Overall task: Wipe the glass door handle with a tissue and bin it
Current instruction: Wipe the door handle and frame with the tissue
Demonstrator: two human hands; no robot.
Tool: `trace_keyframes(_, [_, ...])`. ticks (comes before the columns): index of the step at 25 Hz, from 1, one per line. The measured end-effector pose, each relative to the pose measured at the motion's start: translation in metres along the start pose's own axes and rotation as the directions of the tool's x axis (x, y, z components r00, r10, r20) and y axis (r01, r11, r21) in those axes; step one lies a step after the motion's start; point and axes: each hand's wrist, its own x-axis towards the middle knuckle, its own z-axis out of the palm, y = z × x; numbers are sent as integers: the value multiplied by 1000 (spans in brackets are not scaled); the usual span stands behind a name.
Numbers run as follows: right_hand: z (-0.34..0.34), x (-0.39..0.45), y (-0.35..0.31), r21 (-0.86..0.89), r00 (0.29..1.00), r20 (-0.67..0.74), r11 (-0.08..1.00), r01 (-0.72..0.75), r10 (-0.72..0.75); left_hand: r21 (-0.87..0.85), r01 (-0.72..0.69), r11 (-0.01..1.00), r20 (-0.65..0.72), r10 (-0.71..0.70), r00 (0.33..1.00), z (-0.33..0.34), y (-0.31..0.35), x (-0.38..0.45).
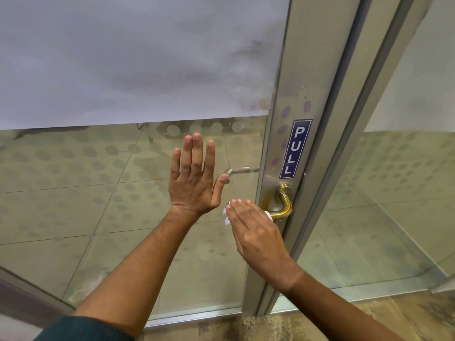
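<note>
A brass lever handle [283, 205] sticks out of the metal door frame [290, 99] below a blue PULL sticker [295, 148]. My right hand [256, 230] covers the lever's free end and holds a white tissue [226, 216] against it; only small bits of tissue show at the fingertips and by the brass. My left hand [194, 178] lies flat with straight, spread fingers on the glass door pane [103, 183], just left of the handle. A second, silver lever [242, 170] shows through the glass on the far side.
The upper glass is frosted white; the lower part is clear with a dotted film, and a tiled floor shows through it. A fixed glass panel [394, 193] stands to the right of the frame. Worn flooring [320, 323] runs along the bottom edge.
</note>
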Motion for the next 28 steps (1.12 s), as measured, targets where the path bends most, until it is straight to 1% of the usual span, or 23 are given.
trace_keyframes(6, [-4, -19, 13, 58, 997, -64, 997, 51, -47, 7, 1, 1000, 2, -1, 1000, 0, 0, 0])
trace_keyframes(9, [-9, -31, 25, 80, 994, -99, 995, 50, -42, 8, 5, 1000, 6, -5, 1000, 1, 0, 0])
trace_keyframes(11, [-9, -37, 32, 79, 993, -119, 997, 25, -16, -4, 10, 1000, 16, -10, 1000, 0, 0, 0])
trace_keyframes(15, [-13, -45, 43, 74, 985, -134, 993, -96, 105, -12, 22, 1000, 36, -21, 999, -1, 1, 1])
trace_keyframes(18, [-21, -34, 55, 118, 950, -65, 947, -297, 306, -12, 24, 1000, 42, -24, 999, -1, 2, 2])
trace_keyframes(20, [-25, -26, 60, 166, 915, -23, 904, -394, 403, -8, 21, 1000, 44, -21, 999, -1, 1, 2])
trace_keyframes(22, [-28, -23, 62, 281, 887, -6, 852, -441, 461, -2, 22, 1000, 47, -22, 999, -1, 1, 2])
trace_keyframes(24, [-29, -25, 58, 395, 841, -21, 777, -490, 541, -4, 22, 1000, 48, -22, 999, -1, 2, 2])
trace_keyframes(26, [-29, -28, 51, 428, 801, -49, 737, -523, 597, -5, 23, 1000, 49, -23, 999, -1, 1, 2])
trace_keyframes(28, [-27, -30, 45, 426, 783, -59, 725, -541, 619, -5, 22, 1000, 45, -22, 999, -1, 1, 1])
